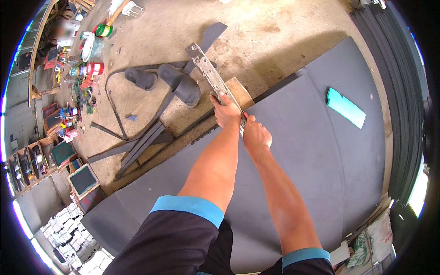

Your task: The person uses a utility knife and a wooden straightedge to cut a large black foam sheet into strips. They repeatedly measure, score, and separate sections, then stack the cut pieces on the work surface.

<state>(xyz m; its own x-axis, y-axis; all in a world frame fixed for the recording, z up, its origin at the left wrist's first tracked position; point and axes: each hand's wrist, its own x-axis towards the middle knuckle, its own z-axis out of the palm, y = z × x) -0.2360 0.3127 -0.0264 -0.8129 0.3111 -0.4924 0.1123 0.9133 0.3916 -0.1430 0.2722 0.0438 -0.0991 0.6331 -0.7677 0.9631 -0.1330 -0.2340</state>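
A long, narrow straightedge point(208, 71) with worn, flaking paint lies slantwise over the far edge of a large dark grey sheet point(302, 151). My left hand point(227, 111) grips and presses down on it, thumb and fingers at its sides. Close against the straightedge's near end, my right hand point(257, 136) is closed around a small red-handled tool point(246, 115). Its blade or tip is hidden, so its exact kind does not show. Under the straightedge, a light brown square board point(239, 90) sticks out past the sheet. A turquoise piece point(346, 108) lies on the sheet's right part.
Black slide sandals point(181, 89) and dark cut strips point(143, 149) lie on the concrete floor beyond the sheet. Paint cans point(95, 68) and framed screens point(84, 179) stand at left. Stacked dark sheets point(394, 91) line the right side; white bundles point(68, 229) sit lower left.
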